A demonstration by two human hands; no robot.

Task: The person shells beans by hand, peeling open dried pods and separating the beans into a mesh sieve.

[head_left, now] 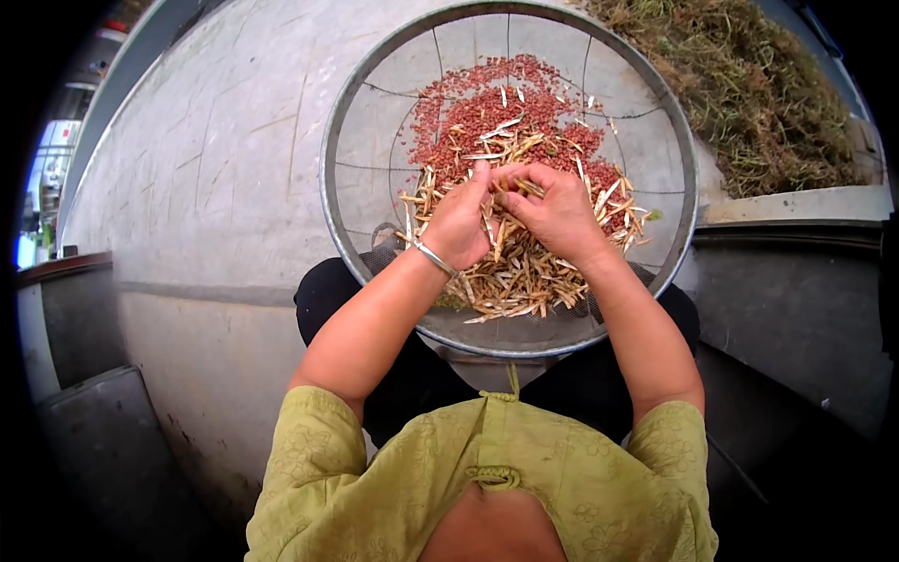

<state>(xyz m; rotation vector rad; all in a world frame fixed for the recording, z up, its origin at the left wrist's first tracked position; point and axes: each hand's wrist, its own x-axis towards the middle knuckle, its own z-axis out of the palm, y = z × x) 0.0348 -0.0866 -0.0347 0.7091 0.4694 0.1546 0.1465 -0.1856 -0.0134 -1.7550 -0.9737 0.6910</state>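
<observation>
Green cloth of the person's blouse (pixel 487 468) fills the bottom of the view, with a knotted button at the collar. Beyond it both bare forearms reach forward over dark trousers (pixel 412 375) to a round mesh sieve (pixel 524 342) that rests on the lap, its metal rim tilted out over the concrete floor (pixel 215 169). Dry, pale pods (pixel 524 276) lie heaped in the near half of the sieve, under and around the hands. The left hand (pixel 459 225), with a silver bangle (pixel 434 258) at the wrist, and the right hand (pixel 560 214) meet just above this heap, touching each other; the fingers of both are curled closed and pinch one pod (pixel 513 181) between them, thumbs on top. Past the hands, small red beans (pixel 468 112) cover the far half of the mesh, with a few loose pods scattered over them. Farther off, at the upper right, a pile of dried stalks (pixel 749 84) lies on a raised ledge, well apart from the sieve.
</observation>
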